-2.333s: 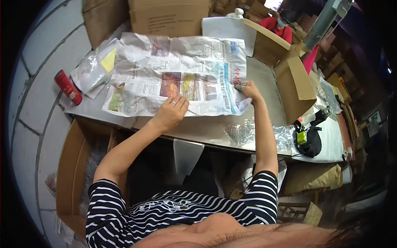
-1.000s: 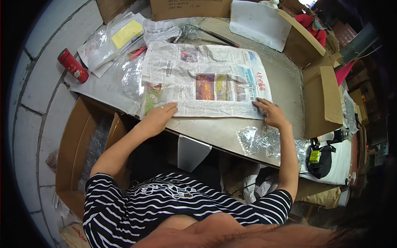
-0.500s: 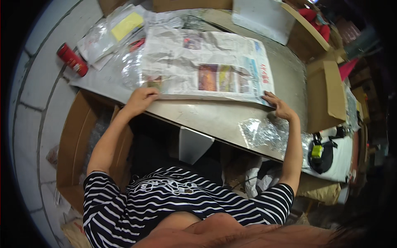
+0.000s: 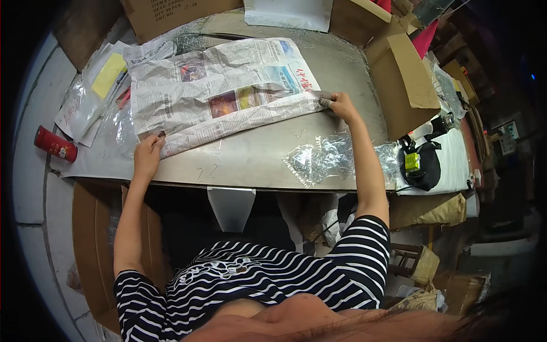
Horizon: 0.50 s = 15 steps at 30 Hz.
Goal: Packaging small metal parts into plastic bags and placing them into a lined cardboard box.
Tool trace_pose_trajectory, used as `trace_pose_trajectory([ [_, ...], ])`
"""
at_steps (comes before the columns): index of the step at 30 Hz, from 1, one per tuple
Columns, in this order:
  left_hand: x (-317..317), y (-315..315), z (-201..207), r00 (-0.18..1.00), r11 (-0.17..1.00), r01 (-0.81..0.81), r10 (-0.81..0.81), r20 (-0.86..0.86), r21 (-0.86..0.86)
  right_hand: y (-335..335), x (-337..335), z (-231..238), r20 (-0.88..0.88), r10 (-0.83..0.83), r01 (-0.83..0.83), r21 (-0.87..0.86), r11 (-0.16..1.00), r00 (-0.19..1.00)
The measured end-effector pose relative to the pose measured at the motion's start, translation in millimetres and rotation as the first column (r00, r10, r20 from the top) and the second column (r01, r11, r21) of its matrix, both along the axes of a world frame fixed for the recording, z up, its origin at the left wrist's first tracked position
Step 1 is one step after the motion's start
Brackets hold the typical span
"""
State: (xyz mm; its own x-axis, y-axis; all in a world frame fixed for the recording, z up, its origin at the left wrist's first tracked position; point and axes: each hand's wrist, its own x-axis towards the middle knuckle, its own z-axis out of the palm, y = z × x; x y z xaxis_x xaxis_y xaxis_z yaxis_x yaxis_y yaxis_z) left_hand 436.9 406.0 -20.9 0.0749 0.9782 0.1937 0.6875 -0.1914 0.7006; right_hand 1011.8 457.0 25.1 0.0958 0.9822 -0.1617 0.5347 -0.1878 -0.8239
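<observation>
A sheet of newspaper (image 4: 188,94), creased and printed with colour pictures, lies slanted across the grey tabletop (image 4: 250,151). Its near edge is turned up into a long, narrow folded strip. At the left end of that strip, my left hand (image 4: 148,153) has its fingers closed on the paper. My right hand (image 4: 340,106) pinches the strip's right end, thumb and fingers together. Crumpled clear plastic wrap (image 4: 327,159) lies on the table near my right forearm.
A red cylindrical container (image 4: 56,143) lies at the table's left edge, near plastic bags and a yellow paper (image 4: 108,75). An open cardboard box (image 4: 404,85) stands at the right, beside a black pouch (image 4: 424,168). Another cardboard box (image 4: 94,228) sits below the table at left.
The newspaper's near edge has been folded up into a strip, with both hands now closed on its ends. My view has shifted, so the table's contents appear further left.
</observation>
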Motion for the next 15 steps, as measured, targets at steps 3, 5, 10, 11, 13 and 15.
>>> trace_pose_trajectory([
  [3, 19, -9, 12, 0.933, 0.973, -0.018, 0.098, -0.347, 0.229, 14, 5, -9, 0.430, 0.027, -0.050, 0.042, 0.998, 0.902],
  [5, 19, -9, 8, 0.896, 0.965, 0.036, 0.084, -0.437, 0.261, 18, 5, -20, 0.490, -0.024, -0.054, 0.143, 0.988, 0.871],
  [10, 16, -11, 6, 0.855, 0.941, 0.112, 0.072, -0.514, 0.318, 15, -5, -22, 0.571, -0.108, -0.032, 0.229, 0.973, 0.814],
  [11, 17, -12, 8, 0.840, 0.933, 0.134, 0.071, -0.538, 0.333, 13, -3, -23, 0.554, -0.113, -0.025, 0.236, 0.972, 0.825],
  [13, 17, -14, 10, 0.827, 0.938, 0.141, 0.066, -0.558, 0.318, 10, -9, -14, 0.544, -0.129, 0.004, 0.225, 0.974, 0.829],
  [15, 17, -15, 10, 0.814, 0.941, 0.145, 0.062, -0.577, 0.306, 16, -4, -21, 0.533, -0.128, -0.004, 0.240, 0.971, 0.836],
])
